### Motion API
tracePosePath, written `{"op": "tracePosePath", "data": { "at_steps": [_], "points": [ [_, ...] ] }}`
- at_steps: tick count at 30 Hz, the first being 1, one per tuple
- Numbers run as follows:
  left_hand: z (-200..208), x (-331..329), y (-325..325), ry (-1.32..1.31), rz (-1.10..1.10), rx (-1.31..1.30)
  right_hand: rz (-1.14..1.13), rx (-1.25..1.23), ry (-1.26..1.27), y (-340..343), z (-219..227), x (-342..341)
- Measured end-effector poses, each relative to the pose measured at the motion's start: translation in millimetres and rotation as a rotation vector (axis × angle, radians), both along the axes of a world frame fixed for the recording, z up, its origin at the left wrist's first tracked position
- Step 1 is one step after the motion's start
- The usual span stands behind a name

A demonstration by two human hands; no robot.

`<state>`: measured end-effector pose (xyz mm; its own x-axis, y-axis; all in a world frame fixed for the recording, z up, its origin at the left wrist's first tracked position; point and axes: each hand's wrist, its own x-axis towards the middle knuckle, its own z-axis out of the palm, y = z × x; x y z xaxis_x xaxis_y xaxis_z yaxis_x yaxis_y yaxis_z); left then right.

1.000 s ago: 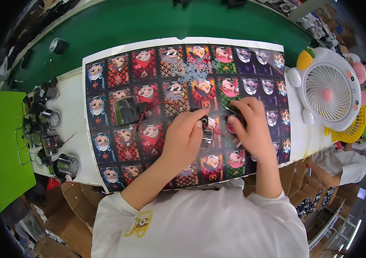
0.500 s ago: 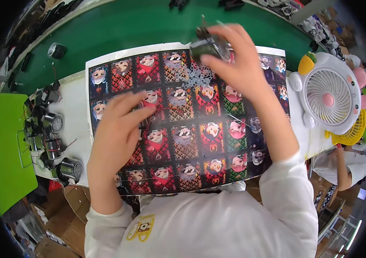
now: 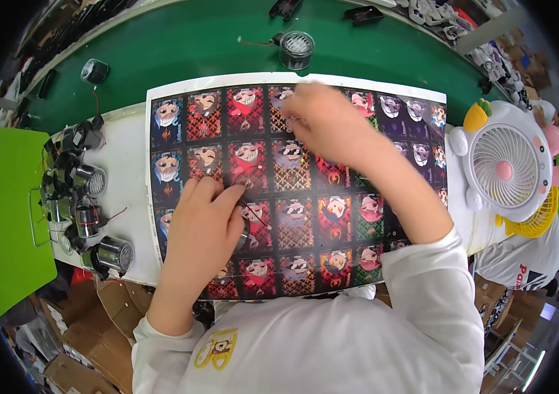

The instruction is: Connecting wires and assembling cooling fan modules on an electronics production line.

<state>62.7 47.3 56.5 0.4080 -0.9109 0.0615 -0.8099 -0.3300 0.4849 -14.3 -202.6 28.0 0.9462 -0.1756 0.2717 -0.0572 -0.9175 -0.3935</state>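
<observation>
Dark wires (image 3: 253,214) trail beside the left hand (image 3: 202,220), its fingers bent close together over a mostly hidden clear housing (image 3: 244,240), grip unclear; the right hand (image 3: 322,118) curls its fingers over the printed sheet (image 3: 292,217), and I cannot tell whether they pinch anything; beyond, a wired round unit (image 3: 296,51) sits on the green surface (image 3: 194,52)

Bright, fairly even light falls over my work, leaving a pale sheen on the glossy printed sheet (image 3: 227,82). My right hand (image 3: 319,119) smears with motion; my left hand (image 3: 204,220) looks sharper. Toward the rim, the green surface (image 3: 181,52) bows, distant clutter softens, and black fills the corners.
</observation>
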Motion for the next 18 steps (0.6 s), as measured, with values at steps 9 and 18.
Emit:
{"op": "tracePosePath", "data": {
  "at_steps": [9,18],
  "points": [
    [-13,6,37,0.223,-0.04,0.01,-0.014,-0.194,0.059,27,-27,-21],
    [1,10,32,0.321,-0.355,0.074,-0.058,-0.161,-0.094,27,-32,-27]
  ]
}}
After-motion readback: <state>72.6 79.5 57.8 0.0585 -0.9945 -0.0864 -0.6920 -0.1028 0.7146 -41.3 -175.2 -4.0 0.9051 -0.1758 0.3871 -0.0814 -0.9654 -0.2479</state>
